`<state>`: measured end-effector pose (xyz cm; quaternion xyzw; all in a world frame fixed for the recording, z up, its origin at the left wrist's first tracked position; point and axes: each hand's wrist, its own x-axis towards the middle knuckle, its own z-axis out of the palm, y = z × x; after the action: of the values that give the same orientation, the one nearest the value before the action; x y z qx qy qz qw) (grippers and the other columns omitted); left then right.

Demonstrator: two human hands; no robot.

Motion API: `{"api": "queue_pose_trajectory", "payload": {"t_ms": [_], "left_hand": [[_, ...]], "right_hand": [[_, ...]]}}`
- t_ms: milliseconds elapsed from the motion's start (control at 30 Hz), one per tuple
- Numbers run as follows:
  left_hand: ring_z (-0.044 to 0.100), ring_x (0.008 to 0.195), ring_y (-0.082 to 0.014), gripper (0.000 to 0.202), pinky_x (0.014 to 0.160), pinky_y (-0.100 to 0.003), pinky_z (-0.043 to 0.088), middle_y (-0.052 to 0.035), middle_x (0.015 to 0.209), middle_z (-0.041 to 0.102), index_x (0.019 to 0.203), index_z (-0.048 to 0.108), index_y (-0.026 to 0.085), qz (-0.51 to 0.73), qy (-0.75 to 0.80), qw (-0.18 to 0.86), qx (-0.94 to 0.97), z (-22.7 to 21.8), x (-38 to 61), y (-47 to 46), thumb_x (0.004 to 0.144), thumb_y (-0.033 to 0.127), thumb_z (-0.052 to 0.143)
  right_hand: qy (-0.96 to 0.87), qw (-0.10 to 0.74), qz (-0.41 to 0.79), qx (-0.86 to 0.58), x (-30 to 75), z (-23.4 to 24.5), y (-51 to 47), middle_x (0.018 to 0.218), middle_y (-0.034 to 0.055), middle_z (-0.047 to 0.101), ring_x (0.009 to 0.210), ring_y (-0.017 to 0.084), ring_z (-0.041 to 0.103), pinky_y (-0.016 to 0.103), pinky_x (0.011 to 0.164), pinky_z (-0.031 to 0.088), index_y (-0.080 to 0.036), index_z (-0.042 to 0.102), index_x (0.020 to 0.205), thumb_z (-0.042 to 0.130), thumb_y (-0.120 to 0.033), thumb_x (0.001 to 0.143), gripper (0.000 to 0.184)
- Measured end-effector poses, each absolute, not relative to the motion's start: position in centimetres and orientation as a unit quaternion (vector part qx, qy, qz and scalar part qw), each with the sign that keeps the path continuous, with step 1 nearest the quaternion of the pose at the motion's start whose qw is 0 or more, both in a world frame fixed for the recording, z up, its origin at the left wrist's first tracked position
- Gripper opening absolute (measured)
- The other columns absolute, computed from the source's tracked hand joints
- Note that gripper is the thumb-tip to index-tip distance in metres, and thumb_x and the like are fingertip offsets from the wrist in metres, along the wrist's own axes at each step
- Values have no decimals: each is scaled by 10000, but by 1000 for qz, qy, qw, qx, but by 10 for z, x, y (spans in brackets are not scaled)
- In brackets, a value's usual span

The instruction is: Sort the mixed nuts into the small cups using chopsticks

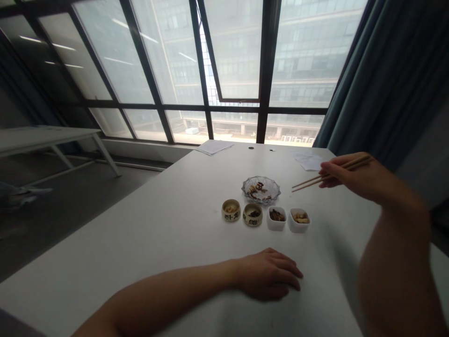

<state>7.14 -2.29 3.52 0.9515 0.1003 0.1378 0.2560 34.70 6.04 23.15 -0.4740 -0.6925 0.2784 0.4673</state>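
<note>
My right hand (347, 175) grips a pair of wooden chopsticks (312, 182), raised over the right side of the table. Their tips are slightly apart, with nothing between them, to the right of a clear glass bowl (245, 188) that holds mixed dried pieces. My left hand (270, 275) lies flat on the tabletop, fingers stretched out. In front of the glass bowl stand two round cream dishes with dark characters, a left one (231, 216) and a right one (253, 221). Beside them are two white square cups (277, 225) (299, 228) with small brown and pale pieces inside.
The white table (168, 224) reaches toward the windows. Paper sheets (213, 147) lie at its far left, and another sheet (308, 161) at the far right. Another white table (45, 136) stands to the left. A blue curtain (372, 84) hangs on the right.
</note>
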Motion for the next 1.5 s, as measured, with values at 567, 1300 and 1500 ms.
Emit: {"api": "queue_pose_trajectory", "payload": {"t_ms": [567,1300,1500], "left_hand": [[527,1444,-222,364,1254,-366,332,-61,1464,653,1256,669,215,157,87,226,958,26,70,-23,955,333,501],[523,1447,-226,393,1260,-372,318,-69,1483,634,1295,651,207,151,82,226,959,25,67,-22,963,345,493],[512,1457,-214,382,1263,-356,309,-61,1478,641,1291,657,214,154,90,230,957,27,68,-23,967,336,495]], "right_hand": [[-630,532,344,-449,249,124,169,741,134,781,622,247,784,284,575,656,-121,738,732,842,-583,779,475],[-631,500,255,-535,279,214,99,801,140,806,636,228,797,258,570,661,-120,763,827,711,-264,970,209],[-593,443,290,-606,318,249,33,686,142,779,568,267,784,245,495,648,-120,775,727,782,-169,906,186]]}}
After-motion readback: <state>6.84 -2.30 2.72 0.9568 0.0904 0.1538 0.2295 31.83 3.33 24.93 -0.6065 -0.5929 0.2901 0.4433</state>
